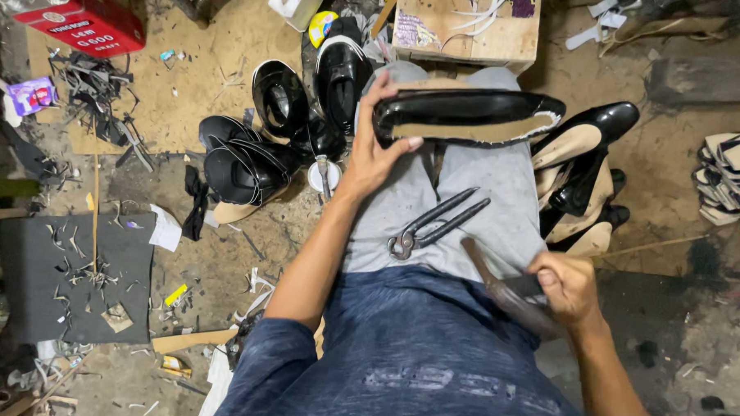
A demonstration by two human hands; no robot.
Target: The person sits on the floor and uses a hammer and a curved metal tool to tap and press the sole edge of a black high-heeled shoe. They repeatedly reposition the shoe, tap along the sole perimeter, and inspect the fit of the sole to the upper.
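**A black shoe held sole-up over the knees, a tool gripped by the hip**

The person sits with legs in grey trousers (pixel 502 188) stretched out over a littered workshop floor (pixel 220 260). The left hand (pixel 372 151) wraps around the heel end of a glossy black shoe (pixel 463 114), fingers curled over the top edge and thumb pressed against the near side. The shoe lies across both knees, turned so its pale tan insole board faces up, with a ragged whitish fringe at the toe end.

The right hand (pixel 566 287) is closed in a fist around the dark handle of a tool (pixel 506 291); the tool slants up toward the lap, and I cannot tell what its head looks like. A pair of metal pincers (pixel 435 225) rests loose on the left thigh, handles pointing toward the shoe, touched by neither hand.

Just beside the left wrist a small round white pot (pixel 323 175) stands on the floor with a stick or brush standing in it; what else it holds is not visible. To its left sits a cluster of unfinished black shoes (pixel 266 139), and more black shoes with tan soles (pixel 580 174) are piled by the right leg. Ahead of the knees stands a wooden crate (pixel 466 31), its top strewn with pale strips and scraps. A red carton (pixel 85 18) lies at the far left, a clear container resting on it. A dark mat (pixel 72 275) covered in trimmings lies lower left.
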